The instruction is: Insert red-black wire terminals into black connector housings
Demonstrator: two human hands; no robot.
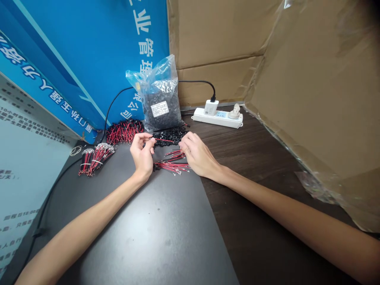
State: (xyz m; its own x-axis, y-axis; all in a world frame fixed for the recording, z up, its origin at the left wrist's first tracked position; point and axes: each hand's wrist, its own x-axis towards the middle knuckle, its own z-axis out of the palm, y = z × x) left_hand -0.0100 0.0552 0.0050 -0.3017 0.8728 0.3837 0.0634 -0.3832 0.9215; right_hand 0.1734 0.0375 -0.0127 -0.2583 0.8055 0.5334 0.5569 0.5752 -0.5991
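Note:
Between the finger and thumb of my left hand (pixel 141 155) is one end of a thin red wire (pixel 163 139), which points across to the right. My right hand (pixel 199 156) is closed in a pinch just beyond the wire's free end; whatever its fingertips hold is hidden. Behind both hands lies a heap of small black connectors (pixel 168 135). Loose red and black wires with metal tips (pixel 170 166) are spread on the grey mat below the fingers, partly covered by my right hand.
A clear bag of black parts (pixel 162 99) stands at the back. Left of it are a pile of red and black wires (pixel 126 132) and banded wire bundles (pixel 99 156). A white power strip (pixel 218 118) with a plugged-in charger sits right. Cardboard (pixel 314 99) walls the right side.

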